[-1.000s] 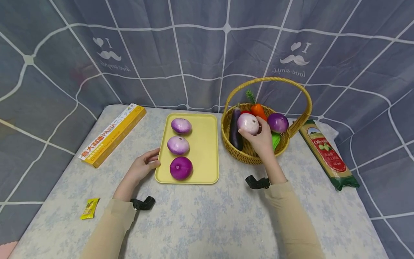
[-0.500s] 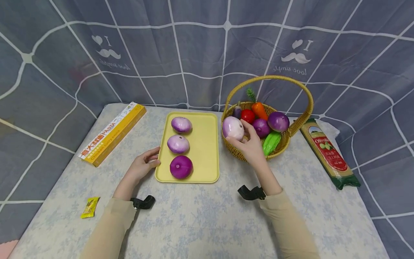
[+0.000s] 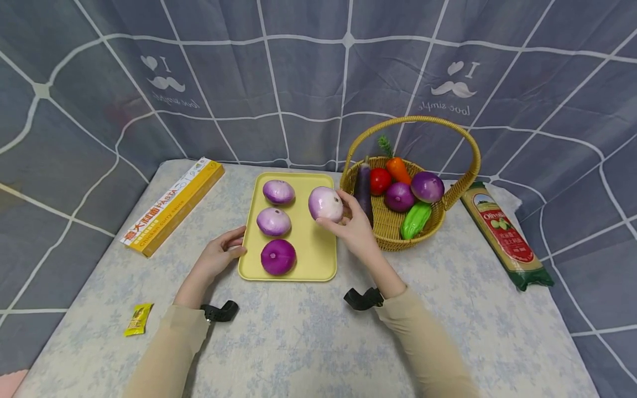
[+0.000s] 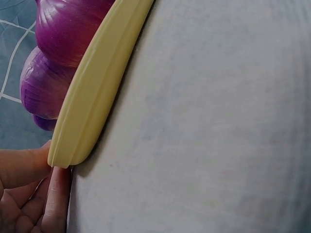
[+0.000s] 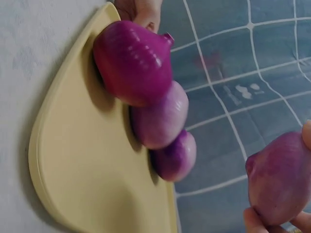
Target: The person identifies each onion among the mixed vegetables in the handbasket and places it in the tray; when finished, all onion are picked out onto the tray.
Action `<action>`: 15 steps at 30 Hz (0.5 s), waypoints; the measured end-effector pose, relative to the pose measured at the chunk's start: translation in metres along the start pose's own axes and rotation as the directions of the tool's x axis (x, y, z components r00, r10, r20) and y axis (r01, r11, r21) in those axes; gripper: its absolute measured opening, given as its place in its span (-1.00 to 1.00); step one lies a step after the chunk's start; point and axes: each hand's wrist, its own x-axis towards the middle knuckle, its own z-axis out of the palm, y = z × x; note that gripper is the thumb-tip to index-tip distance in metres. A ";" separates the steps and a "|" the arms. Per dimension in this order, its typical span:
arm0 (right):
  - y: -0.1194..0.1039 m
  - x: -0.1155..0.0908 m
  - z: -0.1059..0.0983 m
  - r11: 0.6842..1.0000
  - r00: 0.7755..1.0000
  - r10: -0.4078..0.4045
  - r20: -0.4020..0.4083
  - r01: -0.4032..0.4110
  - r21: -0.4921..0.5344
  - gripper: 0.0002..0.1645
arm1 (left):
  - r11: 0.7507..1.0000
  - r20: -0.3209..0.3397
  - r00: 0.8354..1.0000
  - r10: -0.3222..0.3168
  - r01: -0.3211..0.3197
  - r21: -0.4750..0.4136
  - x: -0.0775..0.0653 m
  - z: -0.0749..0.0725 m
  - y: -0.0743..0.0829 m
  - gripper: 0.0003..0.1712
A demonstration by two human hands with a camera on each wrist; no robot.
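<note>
My right hand (image 3: pixel 359 231) grips a pale purple onion (image 3: pixel 323 203) and holds it over the right half of the yellow tray (image 3: pixel 314 257). In the right wrist view that onion (image 5: pixel 279 179) hangs apart from the tray, fingertips round it. Three purple onions stand in a column along the tray's left side: a light one at the back (image 3: pixel 278 192), another light one in the middle (image 3: pixel 273 221) and a dark magenta one in front (image 3: pixel 278 257). My left hand (image 3: pixel 218 257) pinches the tray's left edge, thumb and finger meeting the rim (image 4: pixel 73 121) in the left wrist view.
Right of the tray stands a wicker basket (image 3: pixel 388 243) with a tall handle, holding an eggplant (image 3: pixel 364 190), tomato (image 3: pixel 380 181), carrot (image 3: pixel 398 170), two onions and a green vegetable (image 3: pixel 416 220). A pasta box (image 3: pixel 174 207), yellow packet (image 3: pixel 138 319) and green-ended bag (image 3: pixel 505 235) lie around.
My right hand has lifted the pale onion out of the basket and carried it left to above the tray. The left hand has stayed at the tray's edge.
</note>
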 end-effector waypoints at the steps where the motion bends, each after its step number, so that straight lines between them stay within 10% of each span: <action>1: 0.001 0.001 0.003 1.000 1.000 0.003 0.005 -0.003 -0.005 0.02 | 1.000 0.000 1.000 0.001 -0.001 0.001 0.000 0.000 0.000 -0.29; 15: 0.006 0.019 0.042 0.992 1.000 -0.014 -0.021 0.011 -0.126 0.06 | 1.000 -0.002 1.000 0.019 -0.019 0.012 0.001 0.000 -0.001 -0.29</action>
